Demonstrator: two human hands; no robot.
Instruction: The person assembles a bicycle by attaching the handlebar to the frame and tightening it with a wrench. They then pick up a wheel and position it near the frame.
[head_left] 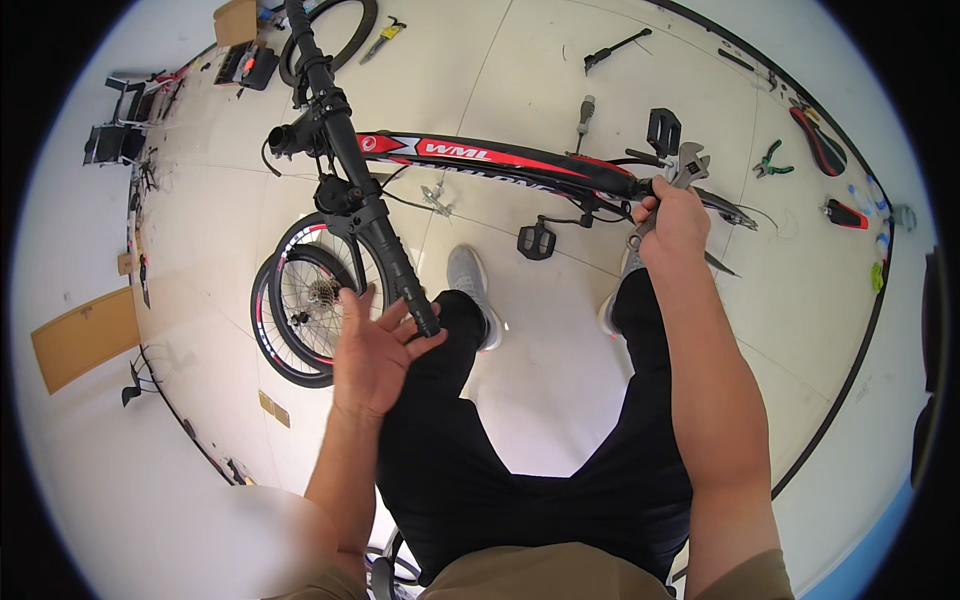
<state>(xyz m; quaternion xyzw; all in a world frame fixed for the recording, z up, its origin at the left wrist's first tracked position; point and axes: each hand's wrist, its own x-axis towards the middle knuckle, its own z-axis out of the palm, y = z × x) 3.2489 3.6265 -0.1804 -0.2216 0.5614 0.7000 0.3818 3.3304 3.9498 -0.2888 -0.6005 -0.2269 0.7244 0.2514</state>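
Note:
A black and red bicycle frame (pixel 500 160) stretches across in front of me, its handlebar (pixel 345 150) at the left. Under the handlebar's near grip (pixel 420 312) lies my left hand (pixel 378 350), palm up with fingers spread, touching the grip's end without closing round it. My right hand (pixel 675 222) is wrapped round a grey adjustable wrench (pixel 690 165), at the rear end of the frame near the seat tube. The wrench's jaws point up and away from me. Below the frame hangs a black pedal (pixel 537 241); another pedal (pixel 663 132) shows on the far side.
Two loose wheels (pixel 300 300) lie at the left, by the handlebar. A screwdriver (pixel 585 120), green-handled pliers (pixel 772 160) and a black and red saddle (pixel 817 142) are on the tiled floor beyond the frame. An open cardboard box (pixel 236 22) and a tyre (pixel 345 40) sit far left.

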